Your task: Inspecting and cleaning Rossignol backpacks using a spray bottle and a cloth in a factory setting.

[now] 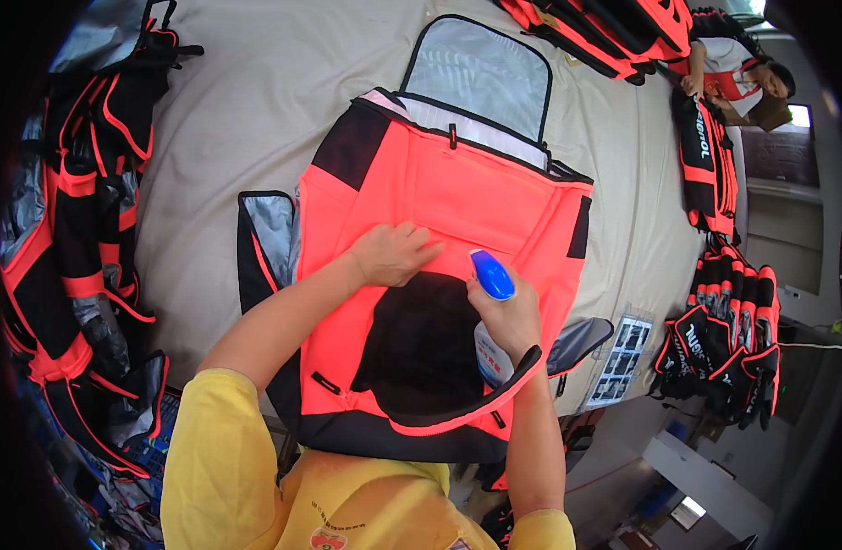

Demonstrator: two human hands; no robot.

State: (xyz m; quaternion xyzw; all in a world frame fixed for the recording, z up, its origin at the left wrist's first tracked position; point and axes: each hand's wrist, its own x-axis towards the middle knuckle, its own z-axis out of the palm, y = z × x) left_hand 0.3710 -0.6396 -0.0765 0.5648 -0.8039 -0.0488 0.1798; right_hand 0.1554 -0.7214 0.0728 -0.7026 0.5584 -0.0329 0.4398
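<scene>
A bright coral and black backpack (480, 202) lies on the table in front of me. Its grey-lined top flap (480, 78) is folded away from me, and a front pocket with dark lining (421, 339) gapes near my body. My left hand (398, 255) is closed, its curled fingers at the pocket's far edge, on the bag's fabric. In my right hand (512, 316) is a spray bottle with a blue head (492, 277), held over the pocket's right side. The bottle's pale body (492, 356) shows partly below my hand.
A pale cloth (210, 119) covers the table. More coral and black bags hang or lie at the left (86, 238), far edge (604, 32) and right (723, 321). A sheet of small pictures (620, 359) lies by the right edge. Another person (728, 69) handles a bag at the far right.
</scene>
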